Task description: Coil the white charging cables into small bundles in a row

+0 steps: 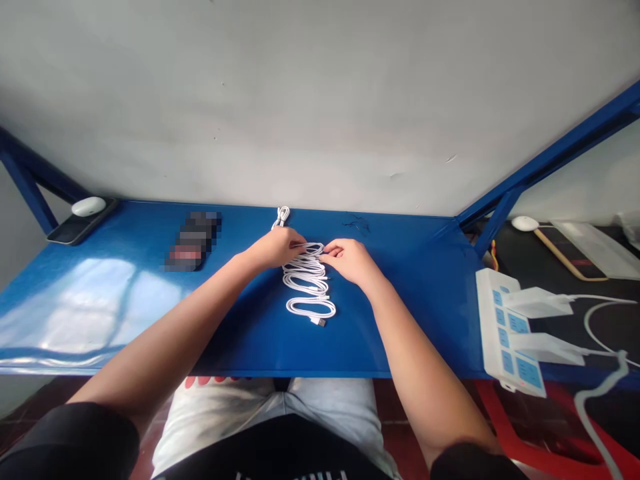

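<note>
A white USB cable [307,277] lies on the blue tabletop [250,333], folded into stacked S-shaped loops. Its plug [319,321] points toward me at the near end. A smaller looped end [283,215] of cable sticks out at the far side, past my left hand [275,247]. That hand pinches the top of the bundle from the left. My right hand [349,260] comes in from the right, with its fingertips on the top loops. Both hands hide the cable's upper bends.
A pixelated dark object [193,241] lies on the table to the left. A dark pad [83,225] with a white rounded object sits at the far left corner. A white power strip [509,331] with plugged-in adapters rests at right. A grey wall backs the blue table.
</note>
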